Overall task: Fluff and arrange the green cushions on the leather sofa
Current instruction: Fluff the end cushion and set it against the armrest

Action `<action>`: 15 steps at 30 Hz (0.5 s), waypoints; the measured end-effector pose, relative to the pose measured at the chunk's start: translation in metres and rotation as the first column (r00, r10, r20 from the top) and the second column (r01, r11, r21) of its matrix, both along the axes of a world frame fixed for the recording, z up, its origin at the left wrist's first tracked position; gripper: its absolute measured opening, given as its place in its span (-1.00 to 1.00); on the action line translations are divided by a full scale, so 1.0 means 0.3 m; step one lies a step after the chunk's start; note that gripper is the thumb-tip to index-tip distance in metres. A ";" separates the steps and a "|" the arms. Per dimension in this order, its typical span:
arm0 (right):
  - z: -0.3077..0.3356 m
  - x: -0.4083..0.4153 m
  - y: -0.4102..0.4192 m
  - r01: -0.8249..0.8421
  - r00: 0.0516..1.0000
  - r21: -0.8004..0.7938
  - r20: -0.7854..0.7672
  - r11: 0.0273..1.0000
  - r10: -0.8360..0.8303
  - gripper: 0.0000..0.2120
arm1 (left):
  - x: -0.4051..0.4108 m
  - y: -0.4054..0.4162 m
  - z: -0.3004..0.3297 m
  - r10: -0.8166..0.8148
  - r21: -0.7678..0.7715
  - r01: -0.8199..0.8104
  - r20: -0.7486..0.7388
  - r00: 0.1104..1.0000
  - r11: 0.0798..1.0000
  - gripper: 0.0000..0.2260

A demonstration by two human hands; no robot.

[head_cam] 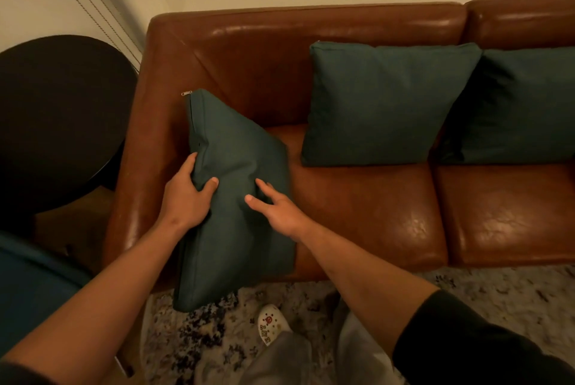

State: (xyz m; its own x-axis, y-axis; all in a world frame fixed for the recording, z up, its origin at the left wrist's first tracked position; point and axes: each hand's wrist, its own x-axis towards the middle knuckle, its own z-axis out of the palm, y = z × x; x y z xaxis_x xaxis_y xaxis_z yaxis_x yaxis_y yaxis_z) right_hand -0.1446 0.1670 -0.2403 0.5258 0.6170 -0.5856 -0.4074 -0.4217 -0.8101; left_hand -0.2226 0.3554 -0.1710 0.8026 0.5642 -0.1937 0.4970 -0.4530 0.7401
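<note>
The near cushion (pixel 236 198) stands on edge at the left end of the sofa (pixel 357 207), beside the armrest; its long axis runs from the zip corner (pixel 186 93), up near the backrest, down past the seat's front edge to a corner hanging over the rug (pixel 466 288); it leans slightly rightward. The left hand (pixel 186 194) grips its left edge about midway, fingers curled round the seam and thumb dug into the face; the right hand (pixel 277 207) lies on the face just right of it, fingers spread and pressing lightly, pinching nothing. Both hands sit near the cushion's middle, the left being the one that holds; two more cushions (pixel 382 104) (pixel 522 107) lean upright against the backrest to the right, side by side and touching. Judging from this, the next move is to turn the cushion square and push it back and leftward into the empty corner.
</note>
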 end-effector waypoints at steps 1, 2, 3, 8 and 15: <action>0.003 0.010 0.009 0.005 1.000 0.006 0.000 1.000 -0.005 -0.14 | 0.016 0.002 0.008 0.000 0.011 0.000 0.003 1.000 1.000 -0.46; 0.005 0.020 0.018 0.007 1.000 0.010 0.004 1.000 -0.007 -0.13 | 0.030 0.007 0.014 0.000 0.020 0.000 0.005 1.000 1.000 -0.46; 0.007 0.030 0.026 0.004 1.000 0.008 0.011 1.000 -0.004 -0.15 | 0.042 0.011 0.020 0.000 0.024 0.000 0.004 1.000 1.000 -0.47; 0.010 0.067 0.048 -0.002 0.999 0.020 0.032 1.000 0.001 -0.12 | 0.083 0.049 0.014 -0.010 0.015 0.010 -0.011 1.000 1.000 -0.47; 0.010 0.071 0.044 -0.055 0.998 -0.006 0.019 0.998 0.055 -0.18 | 0.075 0.070 -0.015 -0.020 0.079 0.028 -0.092 0.996 0.996 -0.39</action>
